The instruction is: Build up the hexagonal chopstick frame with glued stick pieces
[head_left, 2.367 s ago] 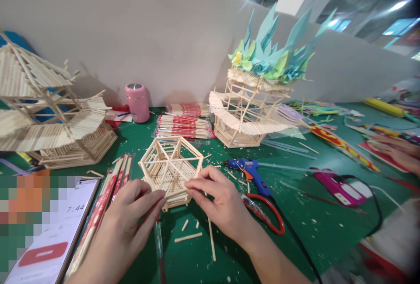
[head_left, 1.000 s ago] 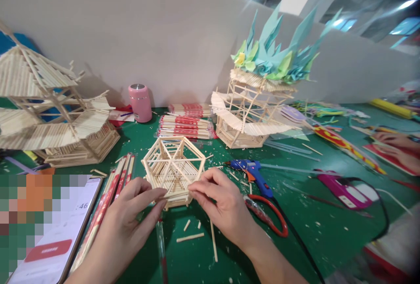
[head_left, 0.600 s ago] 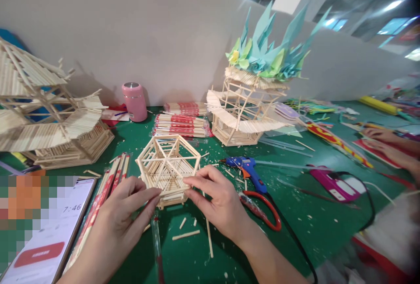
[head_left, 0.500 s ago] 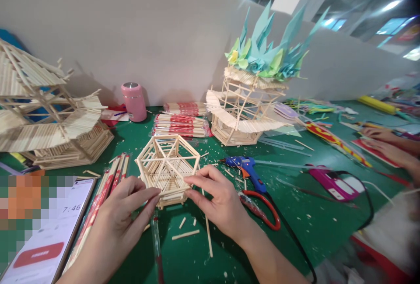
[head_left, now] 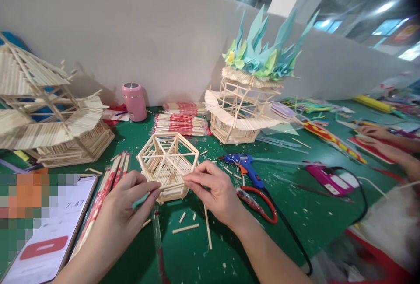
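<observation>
A small six-sided frame of thin wooden sticks (head_left: 177,138), with spoke-like sticks across its top, stands on the green table in front of me. Along its near upper edge lies a short wooden stick (head_left: 172,187). My left hand (head_left: 123,214) pinches the left end of that stick between thumb and forefinger. At its right end, the thumb and fingers of my right hand (head_left: 218,194) are closed on it. Both hands touch the frame's near side. Loose stick pieces (head_left: 185,228) lie on the table below.
A blue glue gun (head_left: 244,168) and red-handled cutters (head_left: 262,205) lie to the right. Behind stand a stick pavilion with paper leaves (head_left: 236,122), packed stick bundles (head_left: 180,125) and a pink flask (head_left: 134,102). A phone (head_left: 49,231) lies left. Another person's hands (head_left: 377,142) are far right.
My view has shifted slightly, moving the objects on the right a little leftward. Both hands keep their pinch at the frame's near edge, with only small finger movement.
</observation>
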The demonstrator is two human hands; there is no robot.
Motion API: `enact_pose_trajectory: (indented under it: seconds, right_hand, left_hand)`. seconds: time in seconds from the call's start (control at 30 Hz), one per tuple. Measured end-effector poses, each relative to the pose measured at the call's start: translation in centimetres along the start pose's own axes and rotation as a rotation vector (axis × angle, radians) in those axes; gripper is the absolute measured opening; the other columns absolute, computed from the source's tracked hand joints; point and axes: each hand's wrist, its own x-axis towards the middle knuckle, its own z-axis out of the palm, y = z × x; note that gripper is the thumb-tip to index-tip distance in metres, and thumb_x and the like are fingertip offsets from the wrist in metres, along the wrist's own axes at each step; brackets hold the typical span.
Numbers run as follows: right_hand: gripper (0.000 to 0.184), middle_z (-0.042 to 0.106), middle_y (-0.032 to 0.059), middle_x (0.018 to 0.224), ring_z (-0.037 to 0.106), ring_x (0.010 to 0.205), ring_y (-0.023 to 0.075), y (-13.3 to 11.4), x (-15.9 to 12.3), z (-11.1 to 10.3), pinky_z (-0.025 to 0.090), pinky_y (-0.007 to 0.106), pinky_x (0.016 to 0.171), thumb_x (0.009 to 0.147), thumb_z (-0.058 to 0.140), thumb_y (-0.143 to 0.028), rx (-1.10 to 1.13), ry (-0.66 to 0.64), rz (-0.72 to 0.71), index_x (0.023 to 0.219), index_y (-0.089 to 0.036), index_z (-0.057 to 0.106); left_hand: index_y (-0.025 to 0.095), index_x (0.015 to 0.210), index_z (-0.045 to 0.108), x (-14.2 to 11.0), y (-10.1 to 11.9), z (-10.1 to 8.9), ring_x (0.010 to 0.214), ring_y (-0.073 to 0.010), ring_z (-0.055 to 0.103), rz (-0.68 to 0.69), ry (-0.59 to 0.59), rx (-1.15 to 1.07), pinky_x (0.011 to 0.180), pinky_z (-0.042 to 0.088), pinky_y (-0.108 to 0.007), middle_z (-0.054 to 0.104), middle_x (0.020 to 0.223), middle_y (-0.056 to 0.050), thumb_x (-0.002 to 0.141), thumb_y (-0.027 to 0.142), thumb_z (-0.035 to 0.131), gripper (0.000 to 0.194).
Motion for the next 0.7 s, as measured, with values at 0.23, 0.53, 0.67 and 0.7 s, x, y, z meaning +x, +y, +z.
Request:
enact_pose_trajectory:
  seconds: [0.23,0.53,0.67,0.7]
  right_hand:
    - [0.02,0.059,0.005,0.079,0.056,0.075,0.0171,0.7,-0.6,0.7,0.048,0.03,0.064,0.087,0.053,-0.026,-0.036,0.058,-0.063,0.095,-0.022,0.071]
    - [0.022,0.059,0.0054,0.08,0.057,0.074,0.016,0.4,-0.7,0.9,0.048,0.028,0.064,0.088,0.051,-0.023,-0.015,0.088,-0.105,0.094,-0.017,0.071]
    - [0.022,0.06,0.0061,0.08,0.057,0.075,0.0159,0.4,-0.7,1.0,0.048,0.028,0.067,0.088,0.051,-0.023,-0.011,0.108,-0.114,0.094,-0.016,0.071]
    - [0.023,0.059,0.0062,0.08,0.057,0.075,0.0159,0.4,-0.8,1.0,0.048,0.028,0.067,0.088,0.05,-0.024,-0.009,0.115,-0.114,0.094,-0.015,0.071]
  left_hand:
    - [0.022,0.088,0.067,-0.2,-0.4,0.1,0.066,-0.0139,0.057,0.026,-0.032,0.029,0.057,0.046,-0.024,0.056,0.074,-0.001,0.081,0.029,0.051,0.019]
    - [0.016,0.101,0.063,0.7,0.3,-0.4,0.073,-0.0186,0.053,0.158,-0.043,0.214,0.064,0.044,-0.033,0.055,0.081,-0.005,0.084,0.03,0.049,0.026]
    - [0.016,0.09,0.066,1.9,1.5,0.5,0.074,-0.0206,0.05,0.273,-0.079,0.342,0.062,0.038,-0.032,0.058,0.082,-0.007,0.084,0.025,0.049,0.02]
    - [0.017,0.086,0.066,2.1,1.7,0.9,0.074,-0.021,0.05,0.285,-0.08,0.361,0.061,0.036,-0.032,0.059,0.08,-0.007,0.084,0.024,0.049,0.019]
